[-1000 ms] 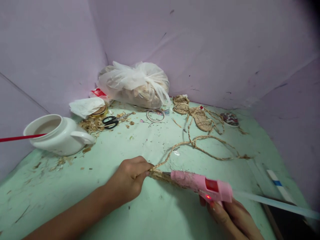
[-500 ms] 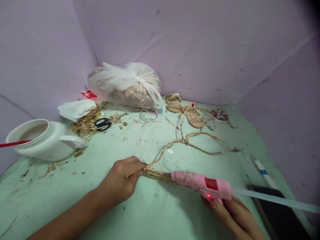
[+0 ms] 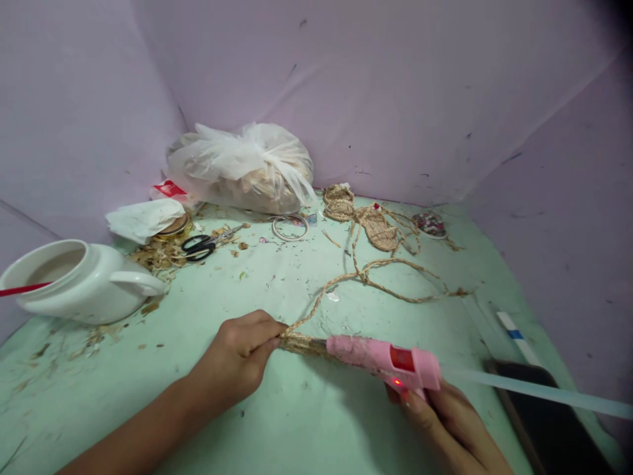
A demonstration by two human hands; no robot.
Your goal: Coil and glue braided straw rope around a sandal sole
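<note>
My left hand (image 3: pixel 237 359) is closed in a pinch on the end of a tight jute rope bundle (image 3: pixel 302 344) lying on the green table. A braided jute rope (image 3: pixel 376 276) runs from that bundle toward the back. My right hand (image 3: pixel 448 422) grips a pink glue gun (image 3: pixel 388 360); its nozzle points left and touches the bundle. A red light glows on the gun, and a clear glue stick (image 3: pixel 539 394) sticks out of its back to the right.
A white ceramic pot (image 3: pixel 79 282) with a red stick stands at the left. Black scissors (image 3: pixel 200 245), a ring (image 3: pixel 289 226), a tissue and a tied plastic bag (image 3: pixel 244 168) lie behind. Woven jute pieces (image 3: pixel 376 227) sit at the back. A dark phone (image 3: pixel 548 422) lies at the right.
The view has shifted, so everything slid left in the picture and the dark phone came into view. The glue gun moved slightly left along the bundle. Both hands keep their grips.
</note>
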